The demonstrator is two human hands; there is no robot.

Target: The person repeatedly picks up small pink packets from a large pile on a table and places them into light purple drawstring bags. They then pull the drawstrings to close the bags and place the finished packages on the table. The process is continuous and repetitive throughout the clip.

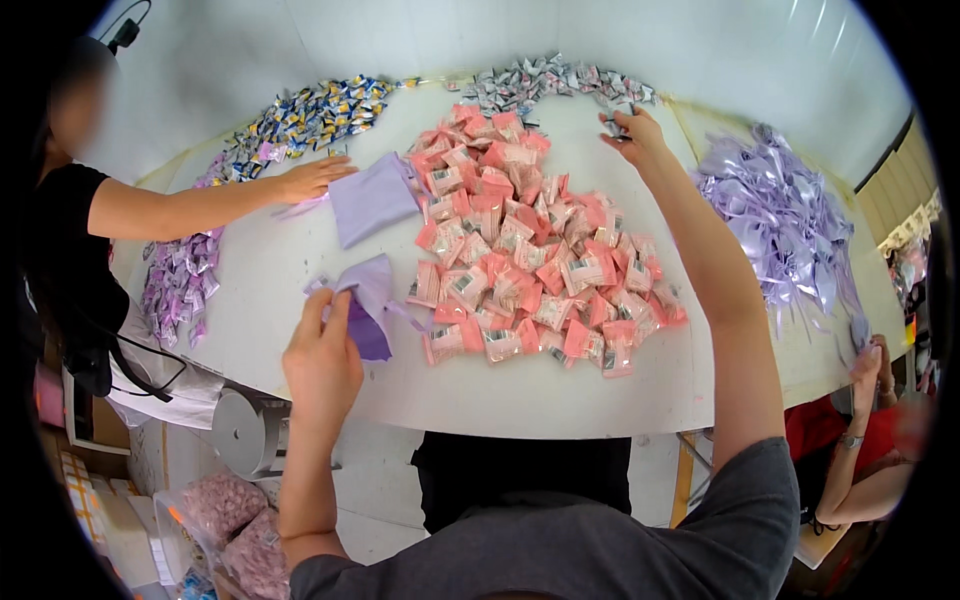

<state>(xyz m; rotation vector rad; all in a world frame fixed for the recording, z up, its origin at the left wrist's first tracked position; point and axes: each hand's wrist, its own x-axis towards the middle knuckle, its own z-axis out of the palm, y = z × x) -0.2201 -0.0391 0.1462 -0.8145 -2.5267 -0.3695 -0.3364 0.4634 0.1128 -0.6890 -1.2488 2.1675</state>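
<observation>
A small purple fabric pouch [372,285] hangs from my left hand [322,355], which pinches its upper edge near the front left of the table. My right hand [640,138] is stretched to the far side, beside a pile of small silver-grey packets [515,88]. Its fingers are closed on what looks like one small silver-grey packet [616,127], mostly hidden. Between my arms spreads a large heap of pink-and-white wrapped packets [510,240]. Just beyond the held pouch, a second purple pouch [372,200] lies flat, its right edge touching the heap.
The white table [480,405] curves around me. At the left, a co-worker's hand [315,178] touches the flat pouch, near blue-and-yellow packets [330,112] and purple packets [183,280]. On the right lie lilac ribboned pouches [775,205]; another person's hands [872,368] hold one at the edge.
</observation>
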